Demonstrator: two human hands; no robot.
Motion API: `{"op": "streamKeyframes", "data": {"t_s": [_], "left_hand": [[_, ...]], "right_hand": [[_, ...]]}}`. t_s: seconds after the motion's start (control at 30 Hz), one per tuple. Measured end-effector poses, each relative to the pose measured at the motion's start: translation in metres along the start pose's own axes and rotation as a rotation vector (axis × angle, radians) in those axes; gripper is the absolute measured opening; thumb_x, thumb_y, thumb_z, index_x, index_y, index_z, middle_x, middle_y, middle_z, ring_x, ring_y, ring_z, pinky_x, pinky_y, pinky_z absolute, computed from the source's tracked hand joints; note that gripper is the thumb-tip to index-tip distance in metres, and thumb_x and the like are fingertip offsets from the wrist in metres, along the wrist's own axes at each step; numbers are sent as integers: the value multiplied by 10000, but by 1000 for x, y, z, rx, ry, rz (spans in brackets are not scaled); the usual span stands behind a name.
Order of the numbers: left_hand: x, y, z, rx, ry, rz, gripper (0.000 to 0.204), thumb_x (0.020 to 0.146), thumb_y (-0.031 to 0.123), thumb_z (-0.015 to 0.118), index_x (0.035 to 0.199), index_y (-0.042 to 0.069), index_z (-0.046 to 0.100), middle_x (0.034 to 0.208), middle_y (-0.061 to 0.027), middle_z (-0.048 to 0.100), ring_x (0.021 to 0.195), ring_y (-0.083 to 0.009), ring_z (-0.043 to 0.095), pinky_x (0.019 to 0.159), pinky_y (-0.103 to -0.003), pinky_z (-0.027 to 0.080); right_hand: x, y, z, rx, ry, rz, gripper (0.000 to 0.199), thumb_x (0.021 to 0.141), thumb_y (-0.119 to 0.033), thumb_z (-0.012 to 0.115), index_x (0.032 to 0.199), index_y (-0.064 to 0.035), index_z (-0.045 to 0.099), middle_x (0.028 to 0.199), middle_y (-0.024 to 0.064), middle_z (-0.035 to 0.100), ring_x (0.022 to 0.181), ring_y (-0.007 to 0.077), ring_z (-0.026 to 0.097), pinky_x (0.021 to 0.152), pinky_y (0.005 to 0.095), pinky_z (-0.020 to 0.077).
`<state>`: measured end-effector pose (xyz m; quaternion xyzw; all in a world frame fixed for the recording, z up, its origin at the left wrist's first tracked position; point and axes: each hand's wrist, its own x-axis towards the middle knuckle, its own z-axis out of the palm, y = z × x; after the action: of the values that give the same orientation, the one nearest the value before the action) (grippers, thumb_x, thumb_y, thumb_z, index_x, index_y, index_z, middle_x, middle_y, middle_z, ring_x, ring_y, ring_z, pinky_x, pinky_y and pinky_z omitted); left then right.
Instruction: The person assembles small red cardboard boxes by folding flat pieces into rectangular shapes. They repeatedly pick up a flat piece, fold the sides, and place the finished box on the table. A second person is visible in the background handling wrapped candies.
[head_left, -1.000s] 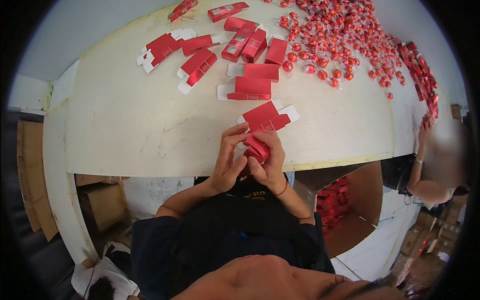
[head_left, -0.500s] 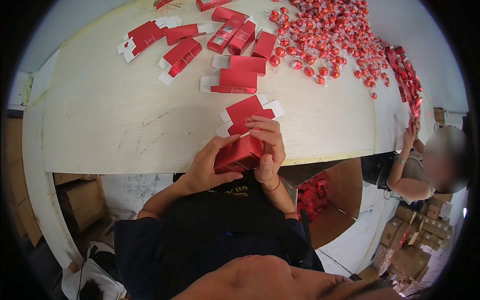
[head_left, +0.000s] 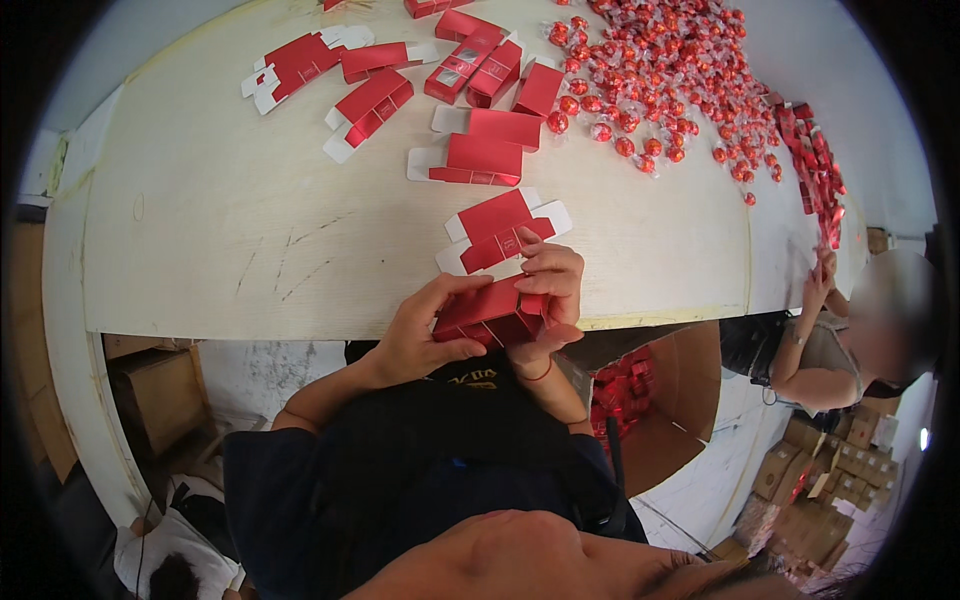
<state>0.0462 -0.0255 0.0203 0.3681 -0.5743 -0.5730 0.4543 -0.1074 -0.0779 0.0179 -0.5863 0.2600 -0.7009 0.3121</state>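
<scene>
Now turned flatter, the red carton (head_left: 490, 312) is sitting at the table's (head_left: 200, 250) near edge, both hands gripping it: left hand (head_left: 420, 335) clamping its left end, right hand (head_left: 550, 290) pinching its right; flat cartons (head_left: 500, 232) are lying just beyond.

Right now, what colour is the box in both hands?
Red; the box shows best in the head view.

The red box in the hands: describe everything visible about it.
The red box is a small oblong carton of glossy card, folded up into shape. It lies roughly level at the near table edge, just off the top. The left hand grips its left end; the right hand presses its right end.
</scene>
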Motion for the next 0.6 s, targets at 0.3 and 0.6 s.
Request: {"op": "streamKeyframes", "data": {"t_s": [0.3,0.6], "left_hand": [[0,12,-7,339,25,81,658,729,287,834,1277,55,553,1013,-122,593,911,-254,622,808,-336,504],[0,17,-6,530,29,114,664,725,363,821,1265,74,564,981,-114,594,822,-263,640,718,-347,532]], "right_hand": [[14,-13,-15,204,-84,401,300,885,-17,539,585,-10,543,754,90,584,815,213,561,990,507,419],[22,-16,-25,97,-163,556,325,806,24,669,552,-42,476,625,10,490,658,125,445,682,298,381]]}}
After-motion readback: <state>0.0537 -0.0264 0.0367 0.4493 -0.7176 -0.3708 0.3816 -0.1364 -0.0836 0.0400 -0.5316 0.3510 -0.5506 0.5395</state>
